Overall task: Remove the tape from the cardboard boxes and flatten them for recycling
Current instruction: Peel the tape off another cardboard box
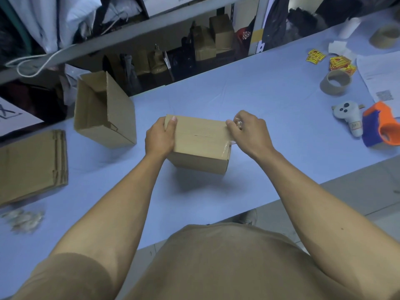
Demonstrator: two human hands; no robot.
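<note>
Worktable [270,100], pale blue top, is carrying a sealed cardboard box [201,144] at centre. Left hand [160,137] is gripping the box's left end, thumb over top edge. Right hand [249,131] is pinching clear tape [228,146] at the top's right edge, tape partly lifted. Open empty box [104,113] is lying on its side nearby, left; flattened cardboard stack [32,165] is sitting at far left. Tape dispenser [381,126], orange/blue, and cardboard tape cores [335,82] are sitting at right. Shelving [151,24] w/ cartons is standing behind the table.
</note>
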